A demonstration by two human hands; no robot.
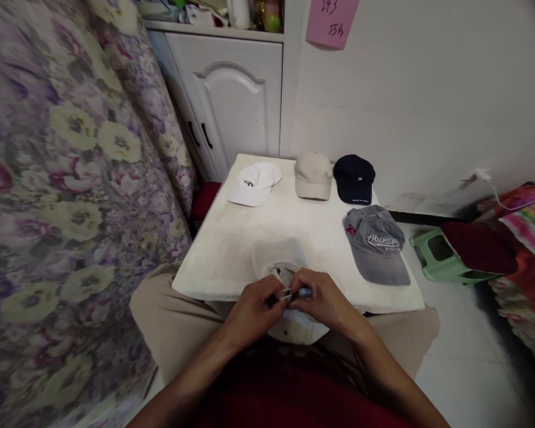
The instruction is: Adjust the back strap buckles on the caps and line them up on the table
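Observation:
A pale cap (296,330) lies at the near edge of the table, over my lap, with its brim pointing away from me. My left hand (259,302) is closed in a pinch on the cap's back strap, close to a small metal-looking buckle (287,293). From the other side my right hand (320,297) pinches the strap too, its thumb and fingertips almost meeting the left ones. A bluish bit of strap (305,292) shows between the right fingers. The fingers hide much of the strap and how it runs through the buckle.
On the white table (223,255) lie a white cap (256,183), a beige cap (313,175), a navy cap (354,178) and a grey cap (378,244). A floral curtain (71,208) hangs at left. A green stool (446,255) stands at right, a cabinet (236,95) behind.

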